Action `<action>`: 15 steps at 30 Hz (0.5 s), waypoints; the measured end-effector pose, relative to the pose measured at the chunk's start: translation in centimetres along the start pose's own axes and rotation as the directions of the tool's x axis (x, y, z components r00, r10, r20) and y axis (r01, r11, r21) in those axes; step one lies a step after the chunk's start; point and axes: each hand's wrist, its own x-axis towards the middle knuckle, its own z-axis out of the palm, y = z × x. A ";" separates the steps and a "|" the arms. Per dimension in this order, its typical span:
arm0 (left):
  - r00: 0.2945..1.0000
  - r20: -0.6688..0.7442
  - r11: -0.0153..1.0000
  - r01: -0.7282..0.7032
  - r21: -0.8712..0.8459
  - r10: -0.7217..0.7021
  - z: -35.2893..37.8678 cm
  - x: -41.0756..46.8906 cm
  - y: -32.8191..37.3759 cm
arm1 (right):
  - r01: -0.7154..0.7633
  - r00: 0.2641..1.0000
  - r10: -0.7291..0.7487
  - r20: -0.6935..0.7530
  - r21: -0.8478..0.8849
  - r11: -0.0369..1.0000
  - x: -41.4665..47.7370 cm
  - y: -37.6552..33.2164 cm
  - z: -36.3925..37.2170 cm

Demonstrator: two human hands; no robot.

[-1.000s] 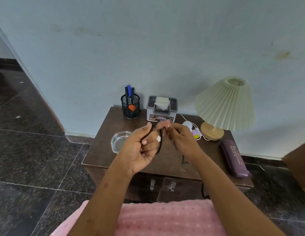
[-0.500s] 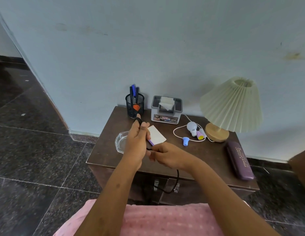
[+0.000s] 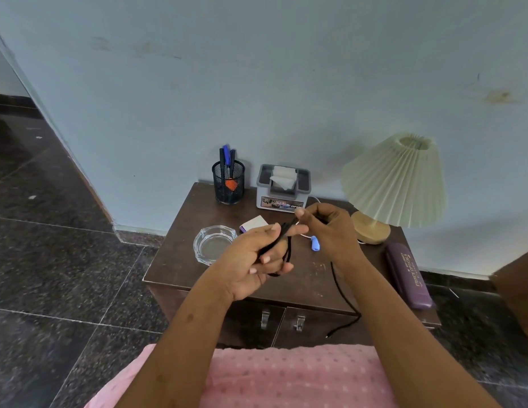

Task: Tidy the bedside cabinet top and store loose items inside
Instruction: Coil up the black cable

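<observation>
The left hand [image 3: 254, 260] clenches loops of a thin black cord [image 3: 280, 235] in its grip above the dark brown wooden worktop [image 3: 174, 260]. The right hand [image 3: 330, 231] pinches the same cord, whose tail hangs past the front edge. Partly hidden behind the hands lie a clear glass ashtray [image 3: 214, 244], a white-topped purple box [image 3: 254, 223] and a small blue plastic piece [image 3: 315, 242]. At the back stand a black mesh pen pot [image 3: 228, 184], a grey tissue box [image 3: 283, 187] and a pleated cream lamp [image 3: 395, 184]. A purple glasses case [image 3: 408, 275] lies at the right. The floor is dark stone [image 3: 65, 275] and the wall pale blue [image 3: 257, 83].
</observation>
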 end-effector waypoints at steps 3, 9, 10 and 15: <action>0.994 0.019 0.977 -0.104 -0.188 0.109 0.1 -0.2 0.4 | -0.090 0.993 0.094 0.070 -0.054 0.994 0.0 0.7 0.9; 0.924 -0.208 0.907 -0.363 -0.211 0.321 -0.3 0.1 0.3 | -0.122 0.924 0.208 0.320 -0.271 0.955 -0.9 1.2 3.9; 0.911 -0.238 0.897 -0.388 -0.210 0.338 -0.5 0.2 0.4 | -0.110 0.916 0.216 0.339 -0.304 0.946 -1.1 1.1 4.1; 0.861 -0.295 0.899 -0.438 -0.020 0.413 -0.9 0.3 0.1 | -0.136 0.811 0.296 0.505 -0.329 0.934 -1.9 0.3 4.5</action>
